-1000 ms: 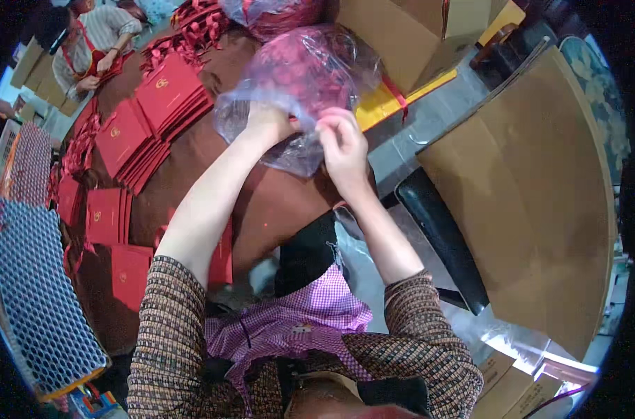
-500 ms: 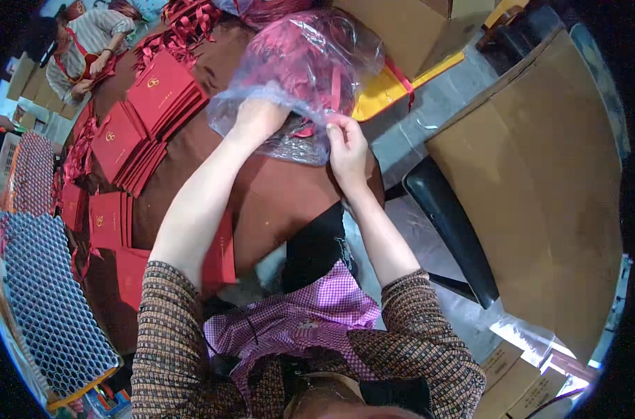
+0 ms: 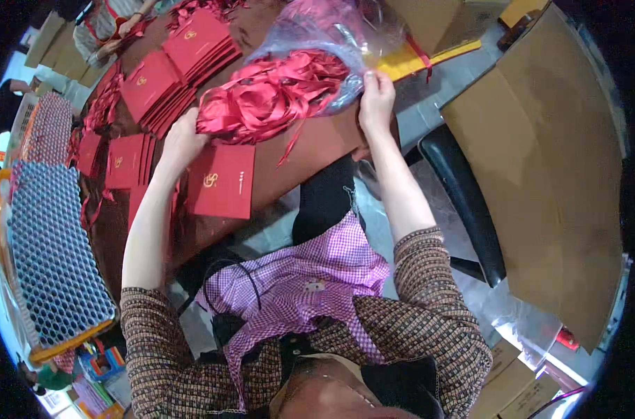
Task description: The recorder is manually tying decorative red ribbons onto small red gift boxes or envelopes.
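Observation:
A large bundle of red ribbons (image 3: 272, 94) lies across the brown table (image 3: 317, 140), its far end inside a clear plastic bag (image 3: 345, 94). My left hand (image 3: 183, 141) is closed on the near left end of the bundle, its fingertips partly hidden by the loops. With thumb and fingers pinched, my right hand (image 3: 377, 101) holds the rim of the bag at its right side. One loose ribbon end trails down toward the table edge. Just below the bundle, beside my left wrist, lies a flat red gift bag (image 3: 222, 181) with a gold emblem.
Stacks of red gift bags (image 3: 200, 45) stand at the left and far left. A blue perforated tray (image 3: 55, 255) sits at the left edge. A black chair back (image 3: 464, 202) and a large cardboard box (image 3: 548, 167) are on the right. Another person's hand (image 3: 125, 28) shows at the far left.
My left hand has come out of the bag and moved left and nearer, drawing the ribbon bundle onto the table. My right hand still grips the rim. The whole view has shifted.

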Motion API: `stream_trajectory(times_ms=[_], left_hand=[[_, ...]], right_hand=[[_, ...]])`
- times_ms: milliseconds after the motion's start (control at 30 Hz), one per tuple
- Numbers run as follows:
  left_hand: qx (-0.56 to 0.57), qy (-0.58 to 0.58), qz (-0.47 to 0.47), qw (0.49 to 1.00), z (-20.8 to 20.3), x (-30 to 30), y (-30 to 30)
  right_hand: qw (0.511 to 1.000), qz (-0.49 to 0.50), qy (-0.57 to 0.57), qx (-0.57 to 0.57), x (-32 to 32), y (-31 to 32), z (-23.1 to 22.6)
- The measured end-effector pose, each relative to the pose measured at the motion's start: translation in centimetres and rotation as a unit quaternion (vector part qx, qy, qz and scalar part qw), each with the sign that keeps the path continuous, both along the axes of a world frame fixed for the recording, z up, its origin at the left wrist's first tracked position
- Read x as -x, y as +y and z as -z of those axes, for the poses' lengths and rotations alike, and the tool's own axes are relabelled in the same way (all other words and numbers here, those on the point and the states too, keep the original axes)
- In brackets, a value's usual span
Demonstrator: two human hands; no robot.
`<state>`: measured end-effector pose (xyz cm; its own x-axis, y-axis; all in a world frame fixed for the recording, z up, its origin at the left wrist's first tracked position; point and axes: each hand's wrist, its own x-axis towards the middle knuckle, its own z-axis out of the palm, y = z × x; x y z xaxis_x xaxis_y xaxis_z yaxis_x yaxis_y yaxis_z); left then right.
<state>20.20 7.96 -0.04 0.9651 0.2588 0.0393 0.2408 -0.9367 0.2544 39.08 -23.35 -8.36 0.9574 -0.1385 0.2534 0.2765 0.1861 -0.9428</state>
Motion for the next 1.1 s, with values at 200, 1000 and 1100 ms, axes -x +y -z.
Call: stream_trajectory(times_ms=[200,1000,1100], left_hand=[[-0.235,-0.059,-0.017,0.970,-1.6,1.4,-1.5],[-0.060,-0.244,0.054,0.966,-2.3,-7.3,-8.7],[-0.127,-0.209,0.126,0.961,-0.3,-8.9,-10.9]], right_hand=[[0.995,-0.005,-0.036,0.088,0.8,-1.5,-1.7],[0.920,-0.279,-0.135,0.239,6.9,4.6,-7.1],[0.887,-0.228,-0.225,0.332,3.5,6.7,-5.5]])
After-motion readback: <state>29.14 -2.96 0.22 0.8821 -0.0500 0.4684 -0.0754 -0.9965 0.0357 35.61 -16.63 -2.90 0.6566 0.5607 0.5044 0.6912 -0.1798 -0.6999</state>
